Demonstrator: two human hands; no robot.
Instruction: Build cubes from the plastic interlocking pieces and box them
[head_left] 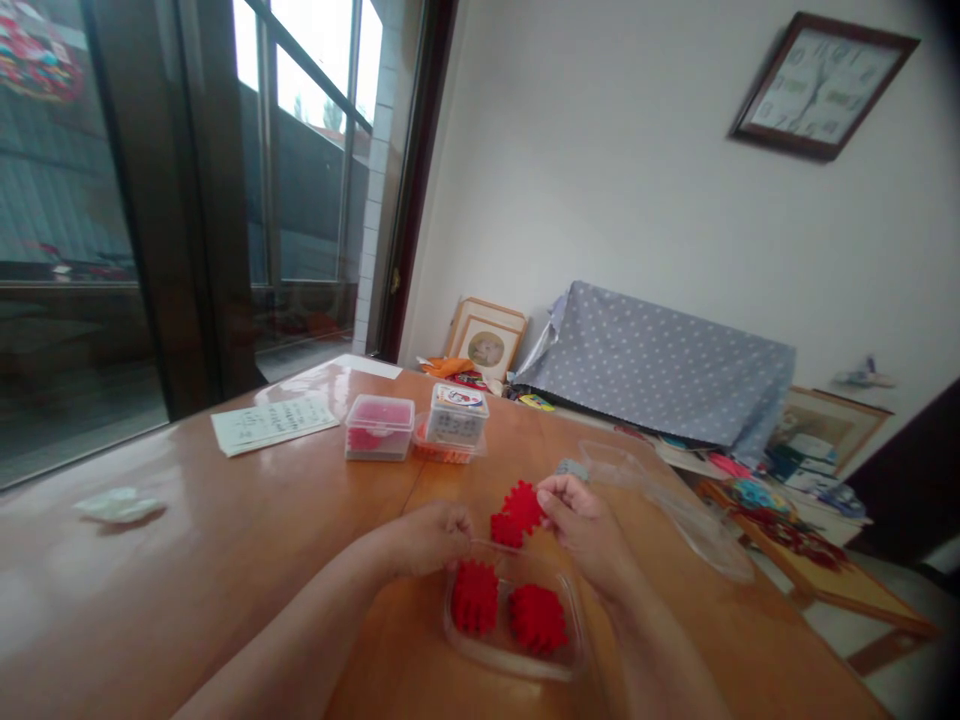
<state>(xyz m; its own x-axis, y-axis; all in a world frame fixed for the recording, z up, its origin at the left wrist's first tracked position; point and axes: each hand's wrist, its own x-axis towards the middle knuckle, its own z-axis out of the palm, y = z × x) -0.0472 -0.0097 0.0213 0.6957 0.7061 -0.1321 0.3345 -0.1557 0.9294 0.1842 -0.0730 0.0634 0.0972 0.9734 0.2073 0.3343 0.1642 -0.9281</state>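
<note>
My right hand (579,515) pinches a red toothed piece (523,507), gear-like in outline, above the table. Just below and left of it is another red toothed piece (508,530); I cannot tell whether the two are joined. A clear plastic container (510,662) stands in front of me with two stacks of red toothed pieces inside, a left stack (475,597) and a right stack (538,618). By the container's far left rim is my left hand (436,537), its fingers curled together. What they hold, if anything, is hidden.
Farther back on the wooden table (285,520) are a lidded box with pink contents (379,428) and a white-labelled box (457,414) on an orange-filled tub (442,450). Written paper (274,423) and a crumpled wrapper (120,506) lie left. Clear plastic lids (697,525) lie right.
</note>
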